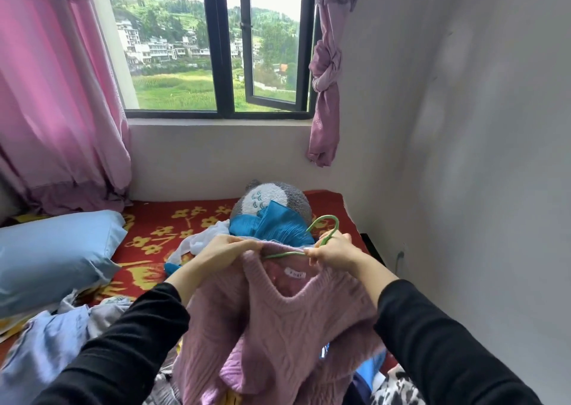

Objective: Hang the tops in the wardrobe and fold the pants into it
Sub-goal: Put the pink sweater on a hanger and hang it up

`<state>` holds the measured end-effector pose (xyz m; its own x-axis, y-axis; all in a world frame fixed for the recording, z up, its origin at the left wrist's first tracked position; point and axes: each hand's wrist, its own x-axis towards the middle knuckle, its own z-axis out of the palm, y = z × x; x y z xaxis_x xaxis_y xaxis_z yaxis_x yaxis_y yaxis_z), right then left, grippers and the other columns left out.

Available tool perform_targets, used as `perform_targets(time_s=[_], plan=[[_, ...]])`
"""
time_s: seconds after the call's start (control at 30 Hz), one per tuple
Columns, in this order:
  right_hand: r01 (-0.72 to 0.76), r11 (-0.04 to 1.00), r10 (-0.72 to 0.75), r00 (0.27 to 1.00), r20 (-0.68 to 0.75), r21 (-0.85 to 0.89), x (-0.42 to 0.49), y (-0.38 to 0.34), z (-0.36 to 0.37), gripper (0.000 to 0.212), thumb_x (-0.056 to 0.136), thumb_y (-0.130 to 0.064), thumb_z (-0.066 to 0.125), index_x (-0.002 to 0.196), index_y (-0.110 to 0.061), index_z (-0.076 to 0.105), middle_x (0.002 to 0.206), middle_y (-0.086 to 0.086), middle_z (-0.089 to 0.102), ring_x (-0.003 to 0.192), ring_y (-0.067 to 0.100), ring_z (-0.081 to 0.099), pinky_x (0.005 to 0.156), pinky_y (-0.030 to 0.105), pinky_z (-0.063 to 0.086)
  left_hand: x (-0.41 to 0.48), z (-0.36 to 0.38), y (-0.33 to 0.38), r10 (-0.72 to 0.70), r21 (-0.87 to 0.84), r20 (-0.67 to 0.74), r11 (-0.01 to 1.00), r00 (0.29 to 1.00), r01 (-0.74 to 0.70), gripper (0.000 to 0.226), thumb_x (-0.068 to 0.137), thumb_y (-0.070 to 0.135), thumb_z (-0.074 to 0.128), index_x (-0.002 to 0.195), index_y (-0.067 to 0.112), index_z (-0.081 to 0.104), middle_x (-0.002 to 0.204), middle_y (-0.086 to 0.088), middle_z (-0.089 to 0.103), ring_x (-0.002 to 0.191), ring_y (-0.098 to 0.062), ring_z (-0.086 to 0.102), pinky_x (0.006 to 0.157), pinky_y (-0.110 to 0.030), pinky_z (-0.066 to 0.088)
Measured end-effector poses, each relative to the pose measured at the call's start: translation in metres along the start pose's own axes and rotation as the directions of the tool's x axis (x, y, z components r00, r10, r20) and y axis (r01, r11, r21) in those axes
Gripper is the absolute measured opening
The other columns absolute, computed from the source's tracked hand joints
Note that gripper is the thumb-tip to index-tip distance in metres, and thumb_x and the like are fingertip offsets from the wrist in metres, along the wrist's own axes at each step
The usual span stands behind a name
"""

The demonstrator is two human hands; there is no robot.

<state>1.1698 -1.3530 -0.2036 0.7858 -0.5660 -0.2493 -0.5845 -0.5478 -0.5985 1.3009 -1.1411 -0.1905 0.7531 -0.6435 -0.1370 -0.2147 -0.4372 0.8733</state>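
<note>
sweater (278, 327) mauve cable-knit | hanger (324, 222) green | blanket (173, 219) red, yellow flowers

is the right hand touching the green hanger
Touching: the head view shows the right hand pinching the green hanger just below its hook.

Red floral bed (173, 219) with blue pillow (52, 256), plush toy (272, 197), scattered clothes (46, 336)

Both black-sleeved arms stretched forward and converged; the left hand (227, 245) pinched the pink sweater (278, 327) at its neckline, while the right hand (333, 250) curled its fingers round the green hanger (328, 221)
</note>
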Motion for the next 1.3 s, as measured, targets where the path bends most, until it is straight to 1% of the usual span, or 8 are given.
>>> perform_targets(time_s=[0.13, 0.2, 0.37, 0.47, 0.57, 0.9, 1.13, 1.3], plan=[[0.057, 0.986, -0.064, 0.997, 0.038, 0.158, 0.001, -0.013, 0.002, 0.055, 0.078, -0.055, 0.067, 0.101, -0.005, 0.068, 0.104, 0.008, 0.062, 0.12, 0.017, 0.029, 0.1, 0.037, 0.027, -0.004, -0.026, -0.025, 0.077, 0.376, -0.147, 0.927, 0.986, -0.016, 0.028, 0.078, 0.02, 0.067, 0.104, 0.025, 0.073, 0.111, -0.005, 0.066, 0.101, -0.014, 0.056, 0.091, -0.029, 0.044], [0.079, 0.98, -0.08, 0.997, 0.001, 0.183, -0.001, -0.028, -0.002, 0.037, 0.083, -0.046, 0.067, 0.082, -0.009, 0.07, 0.101, 0.012, 0.063, 0.12, 0.022, 0.037, 0.1, 0.037, 0.033, -0.006, -0.034, -0.039, 0.081, 0.5, -0.11, 0.866, 0.991, -0.015, 0.034, 0.082, 0.021, 0.062, 0.115, 0.027, 0.068, 0.123, 0.001, 0.061, 0.112, -0.014, 0.053, 0.102, -0.031, 0.04], [0.172, 0.962, -0.156, 0.984, -0.09, 0.21, -0.003, -0.071, -0.021, 0.037, 0.09, -0.044, 0.062, 0.068, -0.014, 0.066, 0.089, 0.012, 0.064, 0.089, 0.023, 0.059, 0.073, 0.032, 0.051, -0.035, -0.048, -0.036, 0.167, 0.396, -0.141, 0.913, 0.976, -0.099, 0.043, 0.094, 0.055, 0.042, 0.089, 0.026, 0.073, 0.093, 0.023, 0.066, 0.09, 0.006, 0.058, 0.083, -0.02, 0.044], [0.246, 0.957, -0.227, 0.966, -0.127, 0.157, -0.003, -0.098, -0.018, 0.042, 0.088, -0.051, 0.06, 0.064, -0.017, 0.063, 0.102, 0.016, 0.061, 0.101, 0.028, 0.058, 0.089, 0.041, 0.049, -0.063, -0.067, -0.03, 0.262, 0.504, -0.218, 0.855, 0.94, -0.121, 0.034, 0.088, 0.054, 0.048, 0.083, 0.026, 0.066, 0.077, 0.014, 0.067, 0.077, -0.006, 0.062, 0.072, -0.029, 0.046], [0.345, 0.934, -0.334, 0.936, -0.112, 0.097, -0.017, -0.132, -0.016, 0.043, 0.089, -0.052, 0.059, 0.065, -0.017, 0.062, 0.11, 0.015, 0.054, 0.114, 0.029, 0.049, 0.102, 0.05, 0.04, -0.096, -0.092, -0.03, 0.296, 0.564, -0.29, 0.821, 0.91, -0.087, 0.037, 0.085, 0.052, 0.043, 0.102, 0.033, 0.07, 0.095, 0.011, 0.073, 0.092, -0.016, 0.066, 0.079, -0.032, 0.05], [0.573, 0.784, -0.584, 0.811, -0.028, 0.237, -0.088, -0.236, 0.004, 0.042, 0.095, -0.044, 0.052, 0.066, -0.015, 0.061, 0.091, 0.01, 0.061, 0.094, 0.029, 0.056, 0.1, 0.051, 0.041, -0.233, -0.134, -0.007, 0.244, 0.381, -0.724, 0.921, 0.645, 0.078, 0.023, 0.094, 0.039, 0.056, 0.104, 0.028, 0.073, 0.096, 0.007, 0.074, 0.09, -0.008, 0.065, 0.081, -0.03, 0.049], [0.773, 0.609, -0.792, 0.584, 0.176, 0.175, -0.182, -0.269, 0.092, 0.046, 0.095, -0.046, 0.045, 0.075, -0.007, 0.059, 0.081, 0.007, 0.06, 0.083, 0.029, 0.059, 0.093, 0.045, 0.046, -0.38, -0.102, -0.043, -0.045, 0.092, -0.862, 0.965, 0.505, 0.244, 0.021, 0.069, 0.048, 0.075, 0.079, 0.03, 0.075, 0.072, 0.002, 0.071, 0.064, 0.0, 0.055, 0.068, -0.034, 0.048], [0.913, 0.351, -0.921, 0.296, 0.254, 0.209, -0.291, -0.315, 0.123, 0.043, 0.097, -0.039, 0.043, 0.072, -0.005, 0.056, 0.076, 0.012, 0.057, 0.076, 0.028, 0.055, 0.069, 0.034, 0.043, -0.489, -0.103, -0.043, -0.06, 0.047, -0.957, 0.934, 0.285, 0.354, 0.029, 0.082, 0.027, 0.073, 0.109, 0.034, 0.07, 0.099, 0.012, 0.07, 0.093, -0.005, 0.061, 0.081, -0.023, 0.042]])
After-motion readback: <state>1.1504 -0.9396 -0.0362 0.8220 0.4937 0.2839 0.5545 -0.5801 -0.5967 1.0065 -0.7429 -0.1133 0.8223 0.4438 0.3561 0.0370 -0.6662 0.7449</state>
